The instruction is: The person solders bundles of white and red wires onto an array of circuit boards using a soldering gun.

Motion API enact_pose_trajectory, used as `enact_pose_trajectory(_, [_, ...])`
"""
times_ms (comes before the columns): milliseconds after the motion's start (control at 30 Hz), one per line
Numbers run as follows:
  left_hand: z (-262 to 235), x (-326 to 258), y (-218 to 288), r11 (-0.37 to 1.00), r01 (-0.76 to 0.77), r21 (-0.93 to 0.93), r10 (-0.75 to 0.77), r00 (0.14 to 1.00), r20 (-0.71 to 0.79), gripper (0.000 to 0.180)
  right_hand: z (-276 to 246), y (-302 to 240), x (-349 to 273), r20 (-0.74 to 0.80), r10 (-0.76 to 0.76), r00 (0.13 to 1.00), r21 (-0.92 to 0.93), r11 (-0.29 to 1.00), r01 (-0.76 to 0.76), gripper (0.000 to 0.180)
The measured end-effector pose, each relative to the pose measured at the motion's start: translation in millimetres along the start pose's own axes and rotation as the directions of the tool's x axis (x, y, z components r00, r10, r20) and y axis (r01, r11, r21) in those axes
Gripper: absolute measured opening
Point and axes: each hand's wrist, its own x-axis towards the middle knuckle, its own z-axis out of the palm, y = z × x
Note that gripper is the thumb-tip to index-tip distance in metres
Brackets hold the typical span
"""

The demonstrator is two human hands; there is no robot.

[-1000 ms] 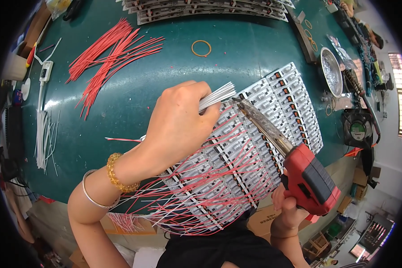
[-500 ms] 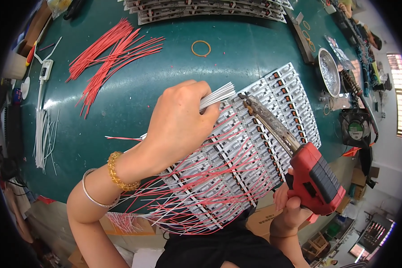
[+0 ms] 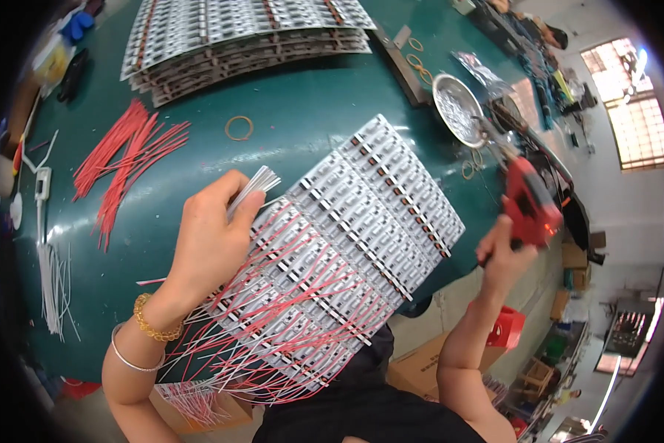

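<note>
A bundle of thin white wires (image 3: 256, 184) is pinched in my left hand (image 3: 217, 232), its ends pointing up and right. That hand hovers at the left edge of a panel of small circuit boards (image 3: 391, 199). Red and white wires (image 3: 302, 295) trail over the panel's lower left part and hang past its near edge. On the right, my right hand (image 3: 505, 255) grips a red and black soldering gun (image 3: 530, 199), blurred by motion. Its tip is at the near right side of a metal bowl (image 3: 438, 109) holding silvery material; whether they touch I cannot tell.
More board panels (image 3: 250, 26) are stacked at the back. Red wires (image 3: 121, 159) lie at the left, with white wires (image 3: 53, 292) nearer me. A rubber band (image 3: 238, 128) rests behind my left hand. A dark bar (image 3: 402, 70) stands beside the bowl.
The soldering gun has gone from over the panel up and right to the bowl. My left hand still holds the white wires. The whole view has swung to the right.
</note>
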Motion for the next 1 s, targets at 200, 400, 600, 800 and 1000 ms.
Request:
enact_pose_trajectory(200, [-14, 6, 15, 0.996, -0.07, -0.062, 0.057, 0.978, -0.201, 0.013, -21, -24, -29, 0.139, -0.094, 0.986, 0.349, 0.936, 0.04, 0.065])
enact_pose_trajectory(400, [-6, 11, 13, 1.0, 0.027, -0.007, -0.027, 0.999, 0.025, 0.015, -9, -55, -50, 0.268, -0.052, 0.962, 0.331, 0.943, -0.041, 0.078])
enact_pose_trajectory(600, [3, 24, 9, 0.997, -0.019, 0.075, 0.012, 0.996, 0.091, 0.022, -33, -66, -30, 0.54, -0.166, 0.825, 0.257, 0.966, 0.026, 0.06])
enact_pose_trajectory(800, [11, 39, 12, 0.978, -0.141, 0.155, 0.117, 0.981, 0.155, 0.02, -43, -50, -34, 0.487, -0.154, 0.86, 0.346, 0.938, -0.029, 0.085])
enact_pose_trajectory(1000, [10, 41, 14, 0.974, -0.148, 0.17, 0.115, 0.975, 0.188, 0.02, -48, -39, -41, 0.444, -0.097, 0.891, 0.326, 0.944, -0.06, 0.085])
